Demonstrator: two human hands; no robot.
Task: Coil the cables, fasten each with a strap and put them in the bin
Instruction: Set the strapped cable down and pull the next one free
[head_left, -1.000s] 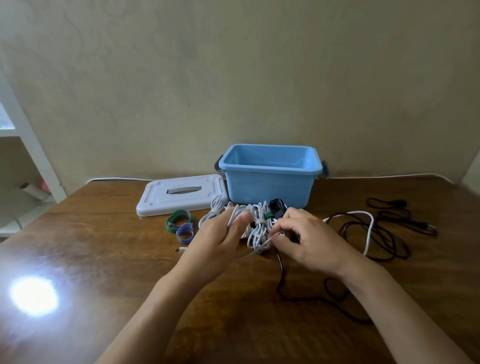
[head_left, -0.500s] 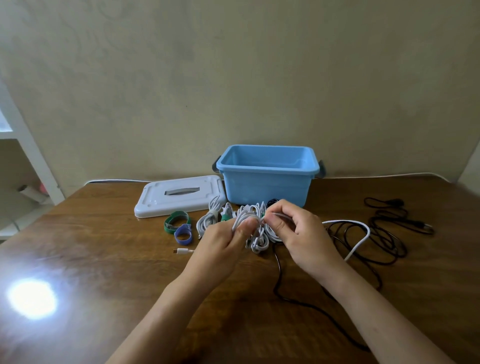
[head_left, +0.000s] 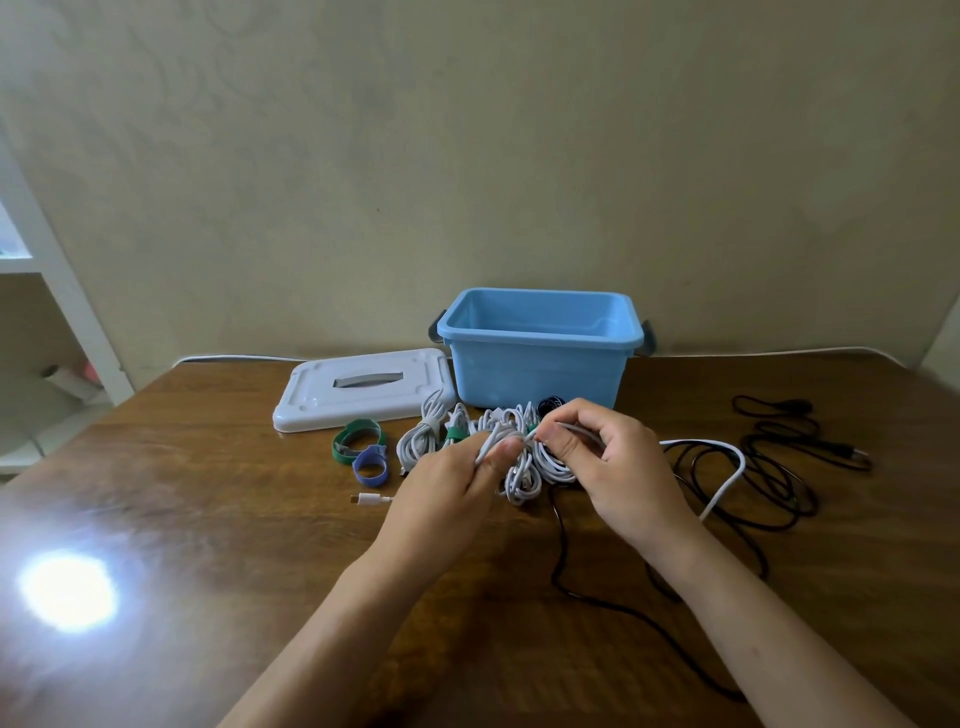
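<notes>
Your left hand (head_left: 452, 483) grips a bundle of white cable (head_left: 519, 467), thumb clamped over the loops, and your right hand (head_left: 613, 462) pinches a strand of that same cable between thumb and forefinger, right beside the left thumb. From your right hand the white strand arcs away to its right and curls back across the worktop (head_left: 208, 519). Beyond your hands stands the blue bin (head_left: 540, 364), open, its white lid (head_left: 358, 389) lying flat off to the left of it. Just left of your left hand sit a coiled white cable (head_left: 421, 436), a green strap (head_left: 356, 441) and a blue strap (head_left: 370, 466), all on the worktop. Right of your right hand, loose black cables (head_left: 769, 467) sprawl in loops, and one black lead runs under your right forearm.
</notes>
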